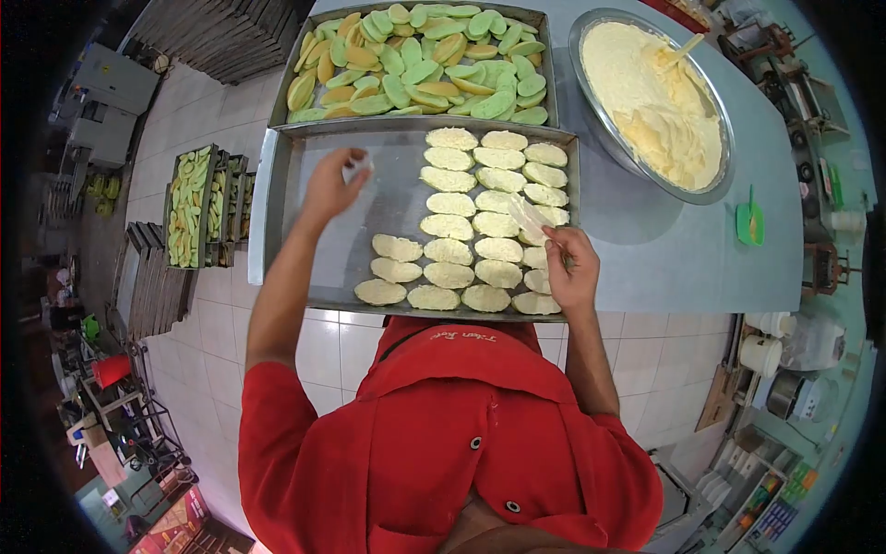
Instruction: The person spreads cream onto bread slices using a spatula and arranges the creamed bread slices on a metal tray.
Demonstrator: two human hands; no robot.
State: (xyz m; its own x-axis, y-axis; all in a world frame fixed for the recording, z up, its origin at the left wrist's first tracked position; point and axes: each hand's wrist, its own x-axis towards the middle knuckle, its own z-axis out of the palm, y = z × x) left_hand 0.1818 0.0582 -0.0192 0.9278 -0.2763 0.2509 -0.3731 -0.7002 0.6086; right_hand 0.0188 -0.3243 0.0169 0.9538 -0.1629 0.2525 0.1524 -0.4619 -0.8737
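Note:
My right hand (573,268) grips a pale, translucent spatula (528,220), its blade over the right-hand rows of cream-topped pieces. Above the left part of the near metal tray (323,249), my left hand (334,187) has its fingers curled together; a small whitish shape shows at the fingertips, too blurred to name. Rows of oval cakes spread with pale cream (448,250) lie in the tray's middle and right. Just behind it, a second tray (554,69) holds a loose heap of green and golden oval cakes (420,69).
A large steel bowl (591,92) of pale cream (651,102) stands at the back right, a utensil handle sticking out. Farther right sits a small green container (749,224). Racked trays of green cakes (189,208) stand on the floor to the left.

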